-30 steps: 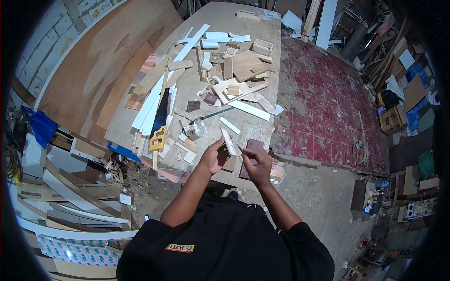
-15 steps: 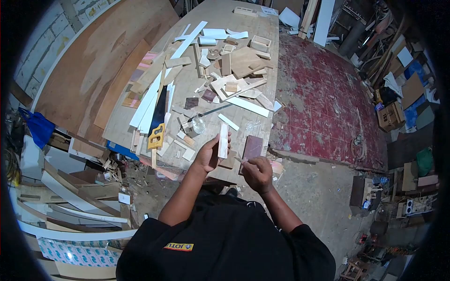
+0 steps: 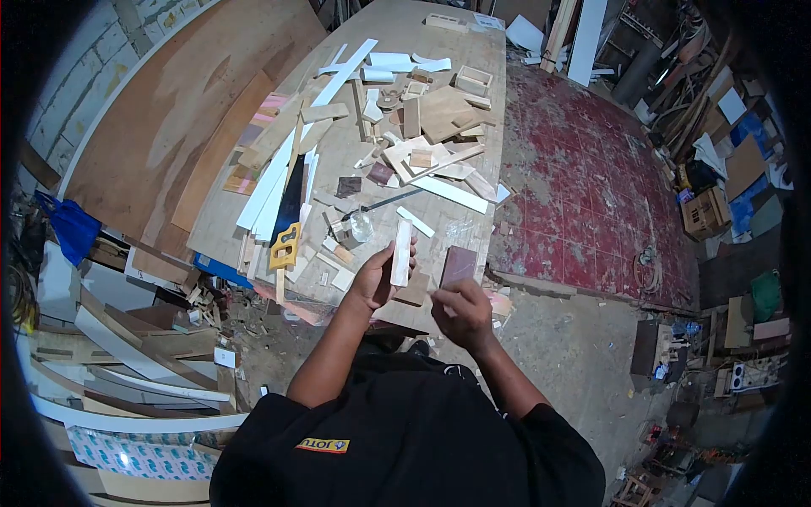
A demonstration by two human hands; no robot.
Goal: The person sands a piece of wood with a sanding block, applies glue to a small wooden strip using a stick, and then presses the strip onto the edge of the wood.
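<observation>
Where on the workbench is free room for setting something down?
The widest bare patch of the workbench is its far end, beyond the curled white strips and left of the wooden block. Crowded: the middle, under wood offcuts, and around the handsaw.

Tabletop (image 3: 397,32) brightly lit, surroundings dimmer; fisheye bending, black corners.

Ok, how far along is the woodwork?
Partway, I'd judge. Looks done: the small open box, walls apparently joined. In hand: pale wood strip, held by the left hand; right hand nearby, contents unclear. Apparently left: loose wood pieces scattered on the table.
</observation>
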